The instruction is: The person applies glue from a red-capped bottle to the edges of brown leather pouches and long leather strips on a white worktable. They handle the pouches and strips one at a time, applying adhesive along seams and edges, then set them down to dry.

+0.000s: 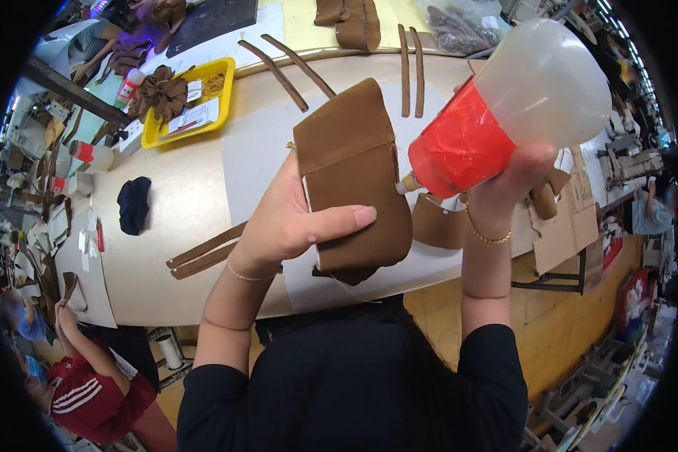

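Gripped in left hand (282, 222) is the brown piece (354, 177), already seamed, and right hand (516, 177) clasps a bottle (497, 105), its nozzle (408, 183) at the piece's right edge, where work seems unfinished, while strips (405, 71) beyond the piece lie loose

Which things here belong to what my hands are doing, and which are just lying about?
In use:
brown piece, in your left hand
red-wrapped bottle, in your right hand

Seemingly lying about:
navy cloth
yellow tray
brown strips, possibly related
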